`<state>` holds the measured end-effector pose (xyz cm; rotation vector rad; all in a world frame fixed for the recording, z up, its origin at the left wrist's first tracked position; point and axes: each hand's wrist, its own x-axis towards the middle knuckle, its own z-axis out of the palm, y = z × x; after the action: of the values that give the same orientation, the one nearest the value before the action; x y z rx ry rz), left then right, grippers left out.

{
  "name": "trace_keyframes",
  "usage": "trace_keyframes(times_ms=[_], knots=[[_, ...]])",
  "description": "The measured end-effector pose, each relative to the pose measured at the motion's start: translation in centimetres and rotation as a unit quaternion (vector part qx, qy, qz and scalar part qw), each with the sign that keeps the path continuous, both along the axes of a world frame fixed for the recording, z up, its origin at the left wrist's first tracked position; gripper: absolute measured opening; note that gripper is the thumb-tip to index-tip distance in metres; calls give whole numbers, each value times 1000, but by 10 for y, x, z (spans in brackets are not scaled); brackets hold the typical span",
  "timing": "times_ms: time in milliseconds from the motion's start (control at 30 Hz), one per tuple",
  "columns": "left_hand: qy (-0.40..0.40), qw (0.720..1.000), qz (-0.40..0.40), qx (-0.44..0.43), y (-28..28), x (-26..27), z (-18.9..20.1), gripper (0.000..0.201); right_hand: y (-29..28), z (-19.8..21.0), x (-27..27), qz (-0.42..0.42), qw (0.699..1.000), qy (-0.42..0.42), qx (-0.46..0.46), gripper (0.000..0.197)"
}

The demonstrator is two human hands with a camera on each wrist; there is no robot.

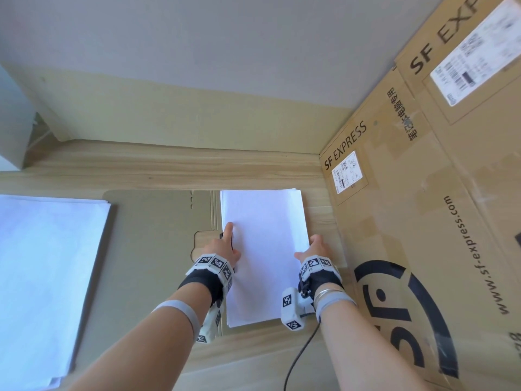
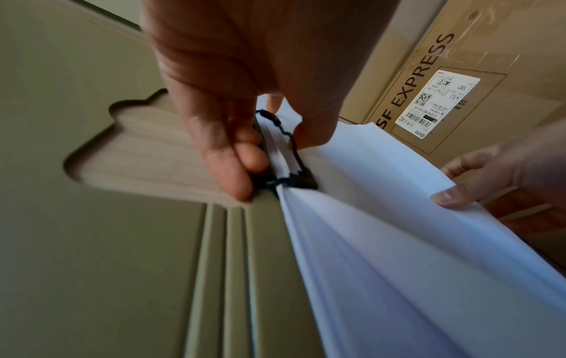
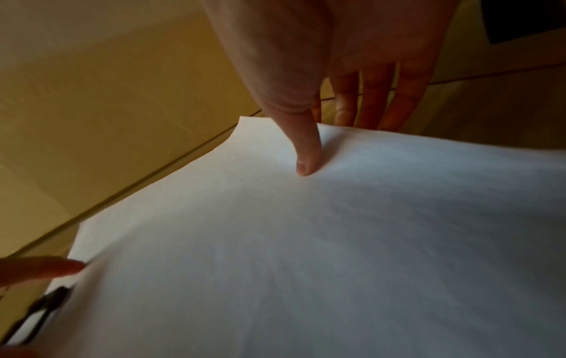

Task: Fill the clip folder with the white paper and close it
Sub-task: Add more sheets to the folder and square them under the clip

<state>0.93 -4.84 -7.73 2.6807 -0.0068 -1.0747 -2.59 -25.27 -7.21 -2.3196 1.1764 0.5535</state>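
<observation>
Lengthwise white paper [image 1: 263, 249] pointing away, folder [image 1: 158, 249] open

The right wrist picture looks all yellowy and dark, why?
Right wrist view: dim and warm-tinted, the white paper grey in shadow near the camera. Left wrist view: sharper, the black clip clear, paper edges smeared. Head view: bright, with the cardboard box bent by the wide lens.
</observation>
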Motion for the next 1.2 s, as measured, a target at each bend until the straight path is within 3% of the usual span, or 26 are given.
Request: trace_keyframes(times_ms=[67, 167, 300, 400, 567, 767, 900, 1000, 1200], knots=[[4, 1000, 3, -3, 1, -1, 3, 73, 1, -3, 1, 5, 1000, -17, -10, 56], [-4, 1000, 13, -4, 2, -2, 5, 83, -3, -1, 3, 37, 999, 26, -20, 44], [2, 1000, 25, -8, 5, -1, 1, 79, -8, 8, 4, 102, 987, 113, -45, 36], [-5, 1000, 28, -4, 4, -2, 1, 78, -9, 5, 4, 109, 987, 106, -58, 31], [5, 999, 37, -6, 5, -2, 1, 79, 3, -2, 6, 76, 997, -14, -32, 64], [21, 999, 24, -11, 7, -1, 1, 79, 2, 0, 8, 101, 994, 36, -1, 69], [28, 999, 33, -20, 8, 0, 1, 80, 2, 0, 2, 85, 996, 26, 0, 78], [24, 999, 36, -26, 9, 0, -1, 79, 15, 0, 0, 56, 997, -19, -57, 86], [58, 985, 54, -150, 30, 0, 6, 69, 47, -1, 3, 92, 988, -72, -100, 38]])
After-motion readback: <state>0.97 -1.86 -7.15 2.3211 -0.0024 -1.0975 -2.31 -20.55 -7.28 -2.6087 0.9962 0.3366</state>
